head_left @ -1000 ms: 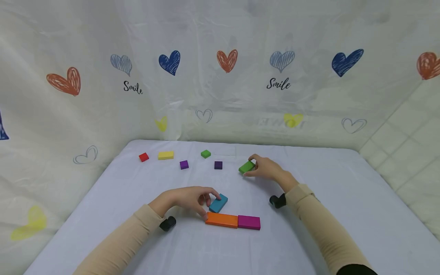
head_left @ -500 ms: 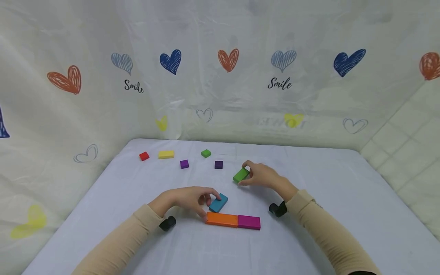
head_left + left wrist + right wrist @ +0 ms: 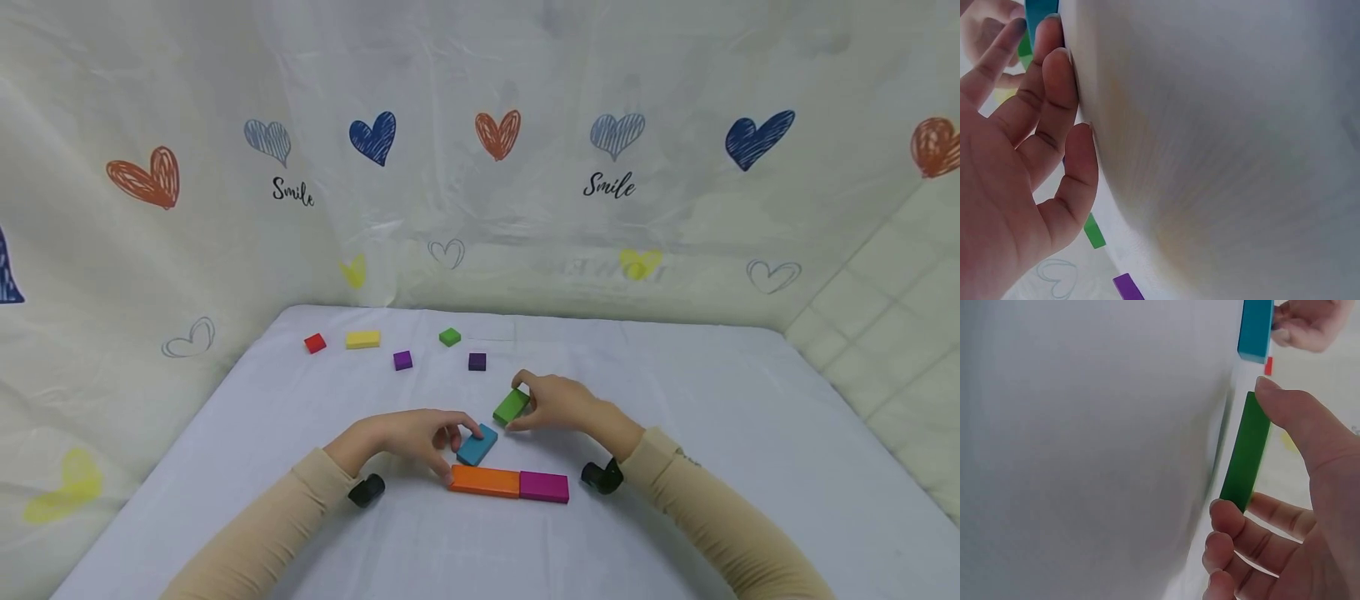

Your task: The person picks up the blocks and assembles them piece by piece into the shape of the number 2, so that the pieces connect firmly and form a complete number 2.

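My right hand [image 3: 562, 404] pinches a green rectangular block [image 3: 512, 407] by its ends, thumb on the near end and fingertips on the far one. In the right wrist view the green block [image 3: 1246, 453] spans the gap between thumb and fingers. My left hand [image 3: 412, 437] reaches over a blue block [image 3: 477, 445], its index fingertip touching the top. The left thumb rests at the left end of an orange block [image 3: 483, 482]. A magenta block [image 3: 543, 487] lies end to end with the orange one. The blue block sits at a slant just behind the orange block.
Farther back on the white cloth [image 3: 660, 375] lie a red block [image 3: 315, 342], a yellow block [image 3: 363, 339], a purple block [image 3: 402, 360], a dark purple block [image 3: 477, 362] and a small green block [image 3: 450, 337]. A curtain with printed hearts [image 3: 498, 135] hangs behind the table.
My right hand has carried the green block left and toward me, close to the blue block. My left hand and the blue, orange and magenta blocks have stayed in place.
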The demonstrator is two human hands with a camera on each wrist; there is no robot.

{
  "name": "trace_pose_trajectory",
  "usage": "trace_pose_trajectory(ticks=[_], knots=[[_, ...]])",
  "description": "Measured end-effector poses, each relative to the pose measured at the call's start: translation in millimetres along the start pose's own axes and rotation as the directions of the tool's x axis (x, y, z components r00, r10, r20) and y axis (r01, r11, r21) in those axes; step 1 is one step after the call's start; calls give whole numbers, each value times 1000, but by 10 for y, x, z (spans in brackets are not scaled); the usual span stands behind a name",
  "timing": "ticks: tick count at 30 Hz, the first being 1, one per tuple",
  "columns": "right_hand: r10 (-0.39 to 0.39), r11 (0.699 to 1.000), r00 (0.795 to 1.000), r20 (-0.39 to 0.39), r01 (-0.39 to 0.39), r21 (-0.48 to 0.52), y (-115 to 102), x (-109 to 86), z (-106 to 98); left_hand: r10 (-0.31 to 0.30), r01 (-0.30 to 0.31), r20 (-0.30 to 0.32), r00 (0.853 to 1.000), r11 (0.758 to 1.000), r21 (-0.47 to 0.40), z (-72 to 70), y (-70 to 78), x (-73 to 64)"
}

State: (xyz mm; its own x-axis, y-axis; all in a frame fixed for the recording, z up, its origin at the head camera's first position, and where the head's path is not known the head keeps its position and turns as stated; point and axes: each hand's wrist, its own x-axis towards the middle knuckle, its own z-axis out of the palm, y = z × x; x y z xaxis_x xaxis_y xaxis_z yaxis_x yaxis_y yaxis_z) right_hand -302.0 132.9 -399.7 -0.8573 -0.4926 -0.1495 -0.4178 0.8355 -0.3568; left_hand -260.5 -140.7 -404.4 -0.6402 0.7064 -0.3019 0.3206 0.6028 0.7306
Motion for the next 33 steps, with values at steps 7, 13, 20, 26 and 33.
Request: trace_pose_trajectory(ticks=[7, 13, 20, 26, 33], knots=[[-8, 1000, 1000, 1, 8, 3, -71, -7, 39, 9, -9, 2, 1000, 1000, -13, 7, -16, 6], [-19, 1000, 1000, -7, 19, -6, -86, 11, 68, 10, -10, 5, 1000, 1000, -14, 10, -40, 10], [-30, 999, 999, -15, 30, -16, -102, 30, 88, 15, -15, 7, 1000, 1000, -11, 6, -38, 7], [-27, 999, 1000, -10, 26, -32, -108, 56, 107, 10, -10, 10, 1000, 1000, -14, 4, -44, 10], [-11, 999, 1000, -7, 10, -43, -127, 60, 126, 16, -16, 11, 1000, 1000, -18, 7, -42, 13]])
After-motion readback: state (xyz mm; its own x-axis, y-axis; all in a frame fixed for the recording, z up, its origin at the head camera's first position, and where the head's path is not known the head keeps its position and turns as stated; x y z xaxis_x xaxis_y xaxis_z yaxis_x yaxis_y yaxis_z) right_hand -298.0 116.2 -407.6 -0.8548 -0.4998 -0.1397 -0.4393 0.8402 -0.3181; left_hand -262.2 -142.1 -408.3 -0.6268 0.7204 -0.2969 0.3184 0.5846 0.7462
